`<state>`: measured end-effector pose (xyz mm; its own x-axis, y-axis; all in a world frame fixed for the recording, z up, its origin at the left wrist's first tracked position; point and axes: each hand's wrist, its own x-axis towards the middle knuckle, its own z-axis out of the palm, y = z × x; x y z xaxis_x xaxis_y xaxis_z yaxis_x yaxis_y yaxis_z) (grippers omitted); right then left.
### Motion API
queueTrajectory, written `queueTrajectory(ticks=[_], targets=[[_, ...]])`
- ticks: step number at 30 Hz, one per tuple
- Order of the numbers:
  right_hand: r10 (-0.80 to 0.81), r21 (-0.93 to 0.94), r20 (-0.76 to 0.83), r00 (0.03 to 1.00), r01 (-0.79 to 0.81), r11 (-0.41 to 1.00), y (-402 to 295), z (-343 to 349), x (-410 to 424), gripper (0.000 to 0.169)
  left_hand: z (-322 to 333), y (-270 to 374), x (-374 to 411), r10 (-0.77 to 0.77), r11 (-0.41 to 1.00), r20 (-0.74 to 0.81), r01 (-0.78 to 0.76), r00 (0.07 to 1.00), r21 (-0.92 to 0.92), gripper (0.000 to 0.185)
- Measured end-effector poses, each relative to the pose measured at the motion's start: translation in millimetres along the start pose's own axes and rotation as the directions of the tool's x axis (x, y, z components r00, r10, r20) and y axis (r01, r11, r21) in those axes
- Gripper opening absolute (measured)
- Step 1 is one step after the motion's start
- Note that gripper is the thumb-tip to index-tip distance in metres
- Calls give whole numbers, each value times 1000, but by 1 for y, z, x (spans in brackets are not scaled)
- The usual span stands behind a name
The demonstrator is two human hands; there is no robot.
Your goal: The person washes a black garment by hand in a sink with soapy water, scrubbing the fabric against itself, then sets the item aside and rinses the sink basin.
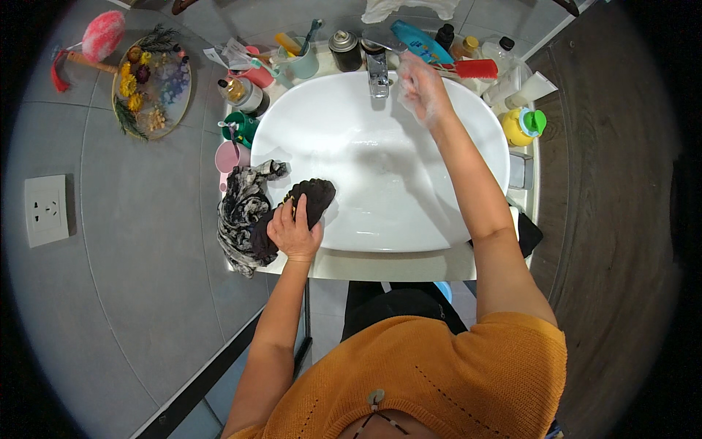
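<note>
My left hand (295, 229) grips a bunched dark cloth (316, 198) at the left front rim of the white washbasin (378, 219). Part of the cloth hangs over the basin's inside. Beside it, a black-and-white patterned cloth (241, 211) lies crumpled on the rim and counter. At the back of the basin, my right hand (421, 88) is covered in soap suds. Its fingertips meet the end of the flat lever (384, 39) above the chrome faucet (378, 77); whether they grip it cannot be made out. No running water shows under the spout.
Left of the basin stand a pink cup (229, 156), a green cup (241, 127) and a toothbrush cup (304, 60). A red brush (476, 68), several bottles and a yellow bottle (518, 127) line the right back. A wall socket (46, 211) is at far left.
</note>
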<state>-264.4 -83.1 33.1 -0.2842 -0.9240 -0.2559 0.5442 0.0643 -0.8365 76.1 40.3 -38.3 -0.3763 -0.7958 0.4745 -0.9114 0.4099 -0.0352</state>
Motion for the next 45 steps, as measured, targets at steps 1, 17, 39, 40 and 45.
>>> queueTrajectory(ticks=[1, 17, 39, 40, 45], targets=[[-13, 9, 0, 1000, 13, 1000, 0, 0, 1, 44, 0, 0, 0, 0, 1000, 4, 0, 1000, 1, 59], [-35, 215, -115, 993, 59, 975, 81, -51, 16, 16, 0, 0, 1, -4, 1000, 36, 4, 999, -2, 61], [460, -212, 512, 725, -411, 886, 107, -8, 90, 35, 2, -3, -1, 15, 1000, 5, -15, 1000, 0, 57], [458, -230, 503, 733, -397, 888, 103, -7, 83, 35, 2, -3, -2, 13, 1000, 4, -13, 1000, 4, 57], [511, -107, 468, 721, -528, 843, 108, -50, 79, 27, 3, -1, 2, 22, 1000, -10, -22, 1000, -6, 56]])
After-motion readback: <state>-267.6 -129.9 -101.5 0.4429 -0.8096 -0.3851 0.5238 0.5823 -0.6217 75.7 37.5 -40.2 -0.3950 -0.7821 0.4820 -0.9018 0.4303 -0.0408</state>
